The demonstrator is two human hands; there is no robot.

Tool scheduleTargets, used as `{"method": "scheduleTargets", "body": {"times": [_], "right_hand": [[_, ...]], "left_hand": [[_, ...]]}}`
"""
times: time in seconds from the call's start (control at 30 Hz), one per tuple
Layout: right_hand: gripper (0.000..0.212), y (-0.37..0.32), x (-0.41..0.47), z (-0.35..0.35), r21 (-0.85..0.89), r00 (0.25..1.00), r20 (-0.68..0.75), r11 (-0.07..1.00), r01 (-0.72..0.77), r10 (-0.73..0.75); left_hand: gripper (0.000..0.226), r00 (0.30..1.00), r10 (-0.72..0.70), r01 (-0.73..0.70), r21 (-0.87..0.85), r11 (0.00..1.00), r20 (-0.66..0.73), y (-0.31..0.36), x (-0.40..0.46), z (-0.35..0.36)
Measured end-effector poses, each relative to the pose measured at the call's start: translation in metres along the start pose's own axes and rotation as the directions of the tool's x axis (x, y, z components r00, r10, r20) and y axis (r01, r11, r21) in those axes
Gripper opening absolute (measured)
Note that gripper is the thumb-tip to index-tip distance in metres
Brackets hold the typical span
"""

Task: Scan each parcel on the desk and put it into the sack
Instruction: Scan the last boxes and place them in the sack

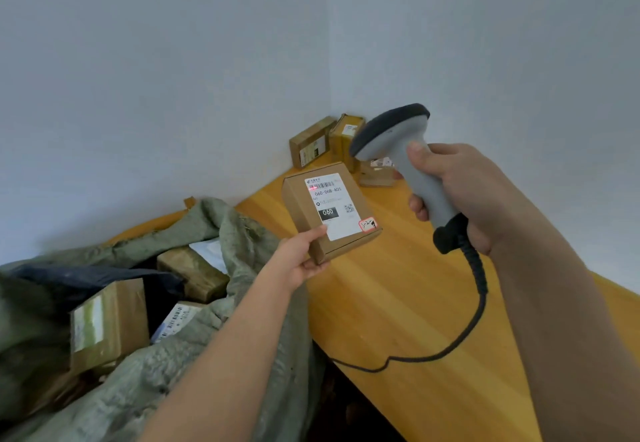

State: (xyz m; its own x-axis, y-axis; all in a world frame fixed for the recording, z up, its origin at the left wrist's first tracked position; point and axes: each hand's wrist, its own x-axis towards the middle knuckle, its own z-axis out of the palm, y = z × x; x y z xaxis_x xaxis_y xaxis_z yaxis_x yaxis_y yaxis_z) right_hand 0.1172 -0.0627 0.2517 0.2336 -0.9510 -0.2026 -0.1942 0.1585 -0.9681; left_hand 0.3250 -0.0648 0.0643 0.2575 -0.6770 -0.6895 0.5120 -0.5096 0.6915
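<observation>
Head view: scanning is the step in hand. Left hand (300,257) grips a cardboard parcel (329,209) by its near corner above the desk (398,303), while right hand (460,195) wraps around the barcode scanner (398,150), whose red line crosses the label's barcode. Next, the parcel likely goes left into the open sack (235,233).

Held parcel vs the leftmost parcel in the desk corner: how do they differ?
The held parcel is up off the desk in the left hand; the corner parcel sits on the desk against the wall. The held parcel's white label faces the camera with a red scan line on its barcode; the corner parcel's label is turned partly away, with no scan line on it. Both are brown cardboard boxes.
</observation>
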Motion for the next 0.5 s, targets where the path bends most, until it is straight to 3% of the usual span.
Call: {"method": "scheduleTargets", "body": {"times": [0.13, 0.5], "right_hand": [[0.036, -0.008, -0.022, -0.016, 0.002, 1.000, -0.016, 1.000, 0.014, -0.014], [0.029, -0.013, -0.035, -0.067, 0.070, 0.998, 0.036, 0.996, 0.051, -0.053]], "left_hand": [[0.061, 1.000, -0.017, 0.017, -0.024, 1.000, -0.019, -0.012, -0.016, 0.011], [0.040, 0.998, 0.011, -0.017, -0.086, 0.996, -0.063, -0.021, -0.040, 0.043]]}}
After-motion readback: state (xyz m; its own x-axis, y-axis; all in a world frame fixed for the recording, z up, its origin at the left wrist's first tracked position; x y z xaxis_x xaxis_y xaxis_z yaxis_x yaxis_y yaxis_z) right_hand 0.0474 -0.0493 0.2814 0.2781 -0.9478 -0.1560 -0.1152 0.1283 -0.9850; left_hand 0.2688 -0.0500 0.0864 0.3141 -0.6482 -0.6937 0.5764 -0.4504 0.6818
